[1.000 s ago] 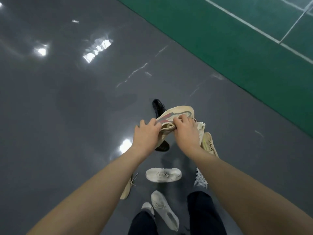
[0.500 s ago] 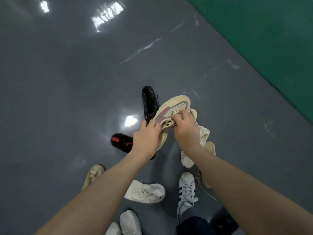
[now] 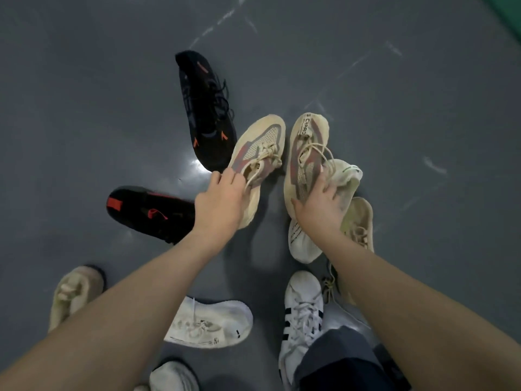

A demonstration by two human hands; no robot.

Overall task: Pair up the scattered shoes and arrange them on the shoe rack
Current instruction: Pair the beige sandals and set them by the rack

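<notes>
Above a grey floor (image 3: 84, 122) littered with shoes, the left hand (image 3: 218, 203) grips one beige trainer (image 3: 260, 153); the right hand (image 3: 320, 206) grips its mate (image 3: 306, 153). Dangling laces could, probably, snag neighbouring shoes or slip free. No rack visible.

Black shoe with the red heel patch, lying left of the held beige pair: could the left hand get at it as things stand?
Probably not yet: the black shoe lies unobstructed beside the left hand, but that hand holds a beige shoe.
</notes>
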